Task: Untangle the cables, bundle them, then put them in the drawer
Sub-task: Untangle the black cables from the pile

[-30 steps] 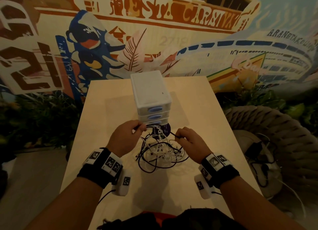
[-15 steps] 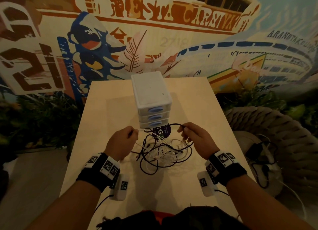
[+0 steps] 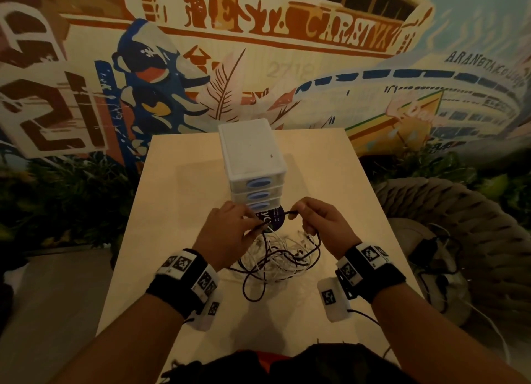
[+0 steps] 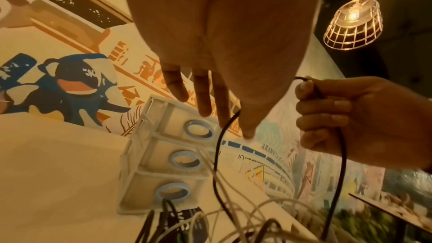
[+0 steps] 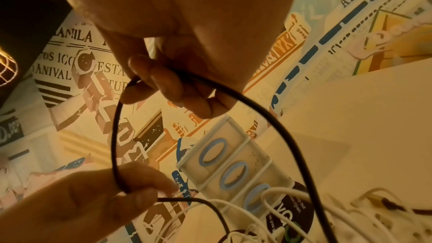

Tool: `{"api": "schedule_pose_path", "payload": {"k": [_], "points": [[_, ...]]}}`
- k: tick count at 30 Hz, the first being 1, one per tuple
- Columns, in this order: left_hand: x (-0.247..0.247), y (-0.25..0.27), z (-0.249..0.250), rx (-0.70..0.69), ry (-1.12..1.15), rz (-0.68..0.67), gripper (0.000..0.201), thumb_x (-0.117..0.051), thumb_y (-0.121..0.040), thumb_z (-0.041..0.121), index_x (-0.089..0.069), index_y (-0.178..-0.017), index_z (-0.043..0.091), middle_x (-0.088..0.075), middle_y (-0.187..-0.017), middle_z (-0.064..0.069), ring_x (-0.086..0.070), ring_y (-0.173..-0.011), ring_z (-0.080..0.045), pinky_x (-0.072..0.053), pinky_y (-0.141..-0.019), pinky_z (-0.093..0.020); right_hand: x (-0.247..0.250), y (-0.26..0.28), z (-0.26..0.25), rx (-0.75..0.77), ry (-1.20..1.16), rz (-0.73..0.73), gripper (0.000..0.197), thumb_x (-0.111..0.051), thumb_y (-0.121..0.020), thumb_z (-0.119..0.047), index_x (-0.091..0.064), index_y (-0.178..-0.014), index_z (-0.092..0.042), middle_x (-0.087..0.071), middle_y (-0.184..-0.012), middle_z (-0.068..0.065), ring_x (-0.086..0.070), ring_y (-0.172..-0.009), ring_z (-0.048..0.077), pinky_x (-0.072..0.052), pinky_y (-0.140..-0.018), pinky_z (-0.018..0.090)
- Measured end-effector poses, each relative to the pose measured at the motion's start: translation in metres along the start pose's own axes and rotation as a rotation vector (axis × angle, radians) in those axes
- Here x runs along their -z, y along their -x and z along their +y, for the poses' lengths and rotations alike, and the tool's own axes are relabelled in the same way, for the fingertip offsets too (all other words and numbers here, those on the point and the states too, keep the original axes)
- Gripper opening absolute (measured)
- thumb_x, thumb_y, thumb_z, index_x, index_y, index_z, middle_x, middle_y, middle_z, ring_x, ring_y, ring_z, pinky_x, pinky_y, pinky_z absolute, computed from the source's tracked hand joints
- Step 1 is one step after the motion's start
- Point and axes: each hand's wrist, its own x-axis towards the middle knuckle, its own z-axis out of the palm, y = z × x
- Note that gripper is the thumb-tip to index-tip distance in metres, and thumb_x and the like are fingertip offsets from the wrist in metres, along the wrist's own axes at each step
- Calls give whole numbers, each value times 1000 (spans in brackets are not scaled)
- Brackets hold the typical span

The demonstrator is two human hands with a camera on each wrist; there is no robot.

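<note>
Both hands lift a black cable (image 3: 314,247) from a tangle of black and white cables (image 3: 275,261) on a table (image 3: 178,211), near a closed three-drawer unit (image 3: 251,159). The right hand (image 3: 321,225) curls its fingers around the cable; the left hand (image 3: 227,234) pinches it between thumb and fingers.
</note>
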Motion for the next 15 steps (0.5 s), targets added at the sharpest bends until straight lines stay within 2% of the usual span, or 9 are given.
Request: {"api": "schedule_pose_path", "payload": {"k": [2,4,5,7,8,10,12,14,15], "points": [[4,-6,4,8,87,50,45,-40,-99,51,-77,-109,29,-74,-98,7,-61,-86,-25,-43,-68,-32,2,-2,1,-17,16,22,35,-52,-101,-30,-65,-98,3,-47,-73,32,-43,-58,15,-38,-59,28],[18,-12,7,25,208,98,41,-43,-100,47,-76,-114,28,-76,-100,6,-64,-86,-21,-43,-70,-26,8,-2,0,-61,70,36,24,-44,-104,-10,-67,-106,-1,-58,-71,19,-54,-61,18,-47,-64,33],[27,-14,9,32,273,114,37,-48,-100,44,-76,-116,28,-77,-102,6,-65,-88,-15,-42,-71,-19,11,-2,1,-110,75,29,28,-40,-105,-5,-67,-113,-7,-66,-74,13,-61,-63,23,-52,-68,38],[43,-19,18,27,411,148,29,-59,-98,42,-77,-115,28,-78,-102,9,-66,-87,1,-47,-75,-10,13,-2,-1,-235,28,-17,33,-41,-107,-6,-61,-128,-21,-75,-86,8,-70,-67,33,-58,-74,49],[51,-22,25,30,485,165,24,-66,-96,39,-78,-113,29,-78,-100,11,-67,-87,5,-52,-79,-12,13,-1,-1,-257,24,-56,33,-48,-106,-10,-57,-133,-26,-76,-92,8,-72,-69,35,-59,-76,52],[63,-27,41,37,646,160,17,-72,-93,29,-79,-109,32,-76,-98,19,-69,-90,8,-55,-88,-17,12,1,-5,-188,131,-143,47,-68,-96,-18,-52,-137,-35,-76,-96,6,-73,-71,29,-62,-73,48],[70,-31,57,27,757,113,21,-72,-93,18,-79,-106,33,-74,-94,25,-69,-94,8,-52,-91,-14,5,2,-8,-66,261,-213,58,-79,-87,-24,-52,-136,-39,-74,-95,1,-72,-71,16,-61,-69,36],[71,-33,69,14,820,74,22,-70,-93,9,-81,-104,25,-76,-93,19,-71,-92,4,-52,-85,-12,-9,0,-7,10,236,-237,42,-74,-91,-22,-57,-127,-34,-73,-93,-6,-68,-71,13,-58,-67,33],[69,-33,73,10,850,72,22,-70,-93,8,-81,-104,23,-78,-93,14,-73,-87,-1,-56,-81,-16,-16,-1,-6,9,167,-214,29,-67,-97,-15,-60,-122,-27,-74,-91,-9,-68,-71,12,-56,-66,32]]}}
